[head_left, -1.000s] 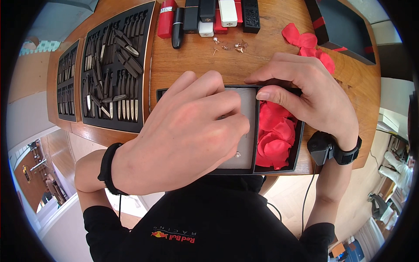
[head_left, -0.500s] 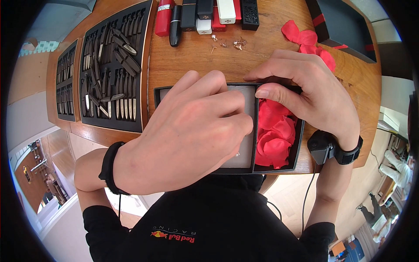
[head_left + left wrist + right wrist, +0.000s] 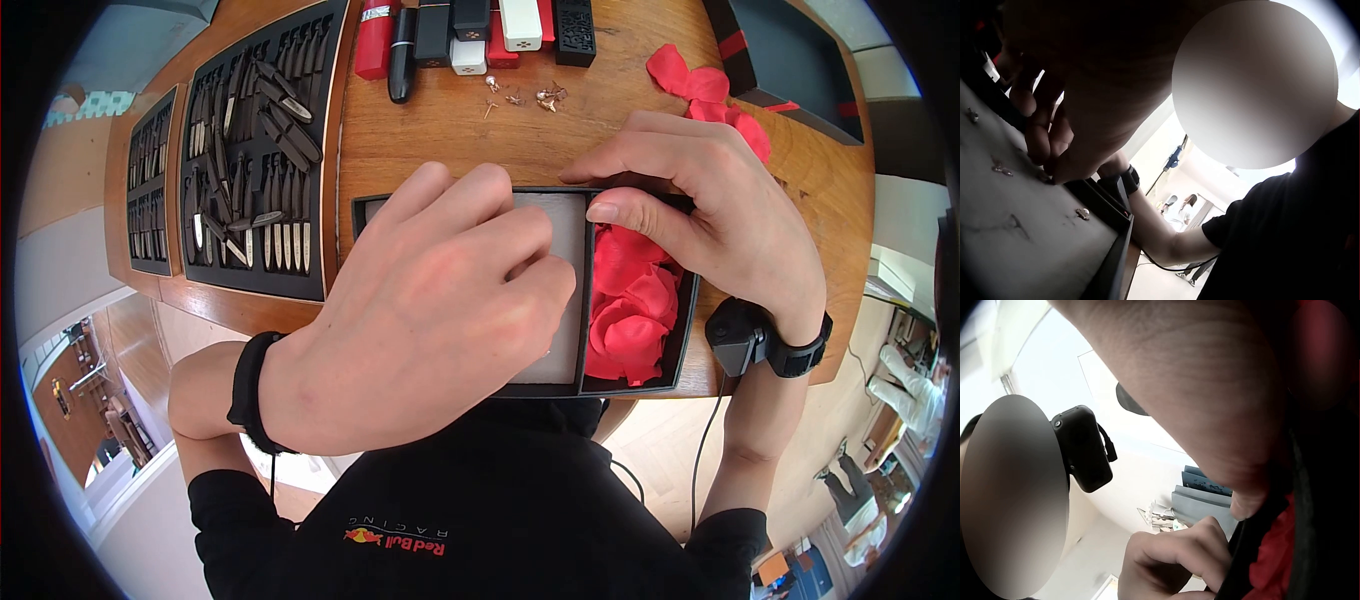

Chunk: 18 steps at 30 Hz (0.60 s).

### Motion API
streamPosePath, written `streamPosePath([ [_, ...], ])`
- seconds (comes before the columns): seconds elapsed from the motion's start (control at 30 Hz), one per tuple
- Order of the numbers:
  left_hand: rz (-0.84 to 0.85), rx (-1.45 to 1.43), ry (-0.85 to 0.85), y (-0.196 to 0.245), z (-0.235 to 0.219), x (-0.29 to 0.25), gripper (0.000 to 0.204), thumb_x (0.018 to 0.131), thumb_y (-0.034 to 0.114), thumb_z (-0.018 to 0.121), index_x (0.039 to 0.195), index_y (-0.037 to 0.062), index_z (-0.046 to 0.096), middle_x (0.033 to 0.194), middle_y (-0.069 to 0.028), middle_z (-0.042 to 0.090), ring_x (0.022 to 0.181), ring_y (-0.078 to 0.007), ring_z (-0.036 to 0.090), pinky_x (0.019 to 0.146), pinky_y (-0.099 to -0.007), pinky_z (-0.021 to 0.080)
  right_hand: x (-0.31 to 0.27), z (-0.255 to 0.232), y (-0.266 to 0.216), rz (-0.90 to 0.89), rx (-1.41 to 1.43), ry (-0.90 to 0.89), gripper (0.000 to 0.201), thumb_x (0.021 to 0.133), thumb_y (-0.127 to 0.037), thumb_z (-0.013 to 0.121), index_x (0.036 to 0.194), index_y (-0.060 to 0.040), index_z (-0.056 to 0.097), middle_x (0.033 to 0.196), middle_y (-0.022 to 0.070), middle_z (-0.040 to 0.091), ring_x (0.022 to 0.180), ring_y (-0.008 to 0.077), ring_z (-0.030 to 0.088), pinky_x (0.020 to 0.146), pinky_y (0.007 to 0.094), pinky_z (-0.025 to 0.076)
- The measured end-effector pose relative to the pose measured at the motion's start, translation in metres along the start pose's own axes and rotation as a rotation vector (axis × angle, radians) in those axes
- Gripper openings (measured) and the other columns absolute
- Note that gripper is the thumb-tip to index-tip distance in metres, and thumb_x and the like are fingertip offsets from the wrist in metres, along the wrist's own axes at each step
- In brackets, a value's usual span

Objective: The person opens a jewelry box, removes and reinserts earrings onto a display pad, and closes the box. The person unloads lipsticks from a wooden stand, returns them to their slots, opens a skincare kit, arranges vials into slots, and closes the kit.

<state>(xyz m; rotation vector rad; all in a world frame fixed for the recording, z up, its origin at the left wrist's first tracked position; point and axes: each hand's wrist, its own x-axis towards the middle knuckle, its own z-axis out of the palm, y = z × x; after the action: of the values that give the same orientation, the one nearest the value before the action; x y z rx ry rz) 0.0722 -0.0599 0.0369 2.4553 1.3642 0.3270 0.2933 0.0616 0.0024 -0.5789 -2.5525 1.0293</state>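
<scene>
The left hand point(image 3: 430, 310) bends over the grey pad point(image 3: 548, 370) in the black rectangular box point(image 3: 540, 391), thumb and fingertip together, pinching a tiny piece point(image 3: 1045, 178) too dark to make out. Small metallic ornaments point(image 3: 1083, 214) sit on the pad around them. The right hand point(image 3: 715, 200) grips the box's far wall, thumb inside by the divider point(image 3: 587, 300), above red petals point(image 3: 630, 325). The box lies on the wooden surface point(image 3: 450, 140).

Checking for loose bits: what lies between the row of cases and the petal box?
Small metallic pieces, like earrings, on the wooden table; the head view shows them.
</scene>
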Motion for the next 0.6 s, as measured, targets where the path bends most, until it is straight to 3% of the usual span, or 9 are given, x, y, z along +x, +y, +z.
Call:
streamPosePath([
  [0.6,0.057,-0.038,0.019,0.0047,-0.0013,-0.0008,0.029,0.065,0.010,0.084,0.092,0.0053,0.075,0.090,-0.0012,0.063,0.088,-0.0235,0.056,0.074,-0.0368,0.042,-0.0005,0.0001,0.0008,-0.009,-0.005,0.006,0.026,0.095,-0.020,0.078,0.111,0.0002,0.075,0.096,0.0143,0.071,0.089,0.0337,0.066,0.078,0.0393,0.053],
])
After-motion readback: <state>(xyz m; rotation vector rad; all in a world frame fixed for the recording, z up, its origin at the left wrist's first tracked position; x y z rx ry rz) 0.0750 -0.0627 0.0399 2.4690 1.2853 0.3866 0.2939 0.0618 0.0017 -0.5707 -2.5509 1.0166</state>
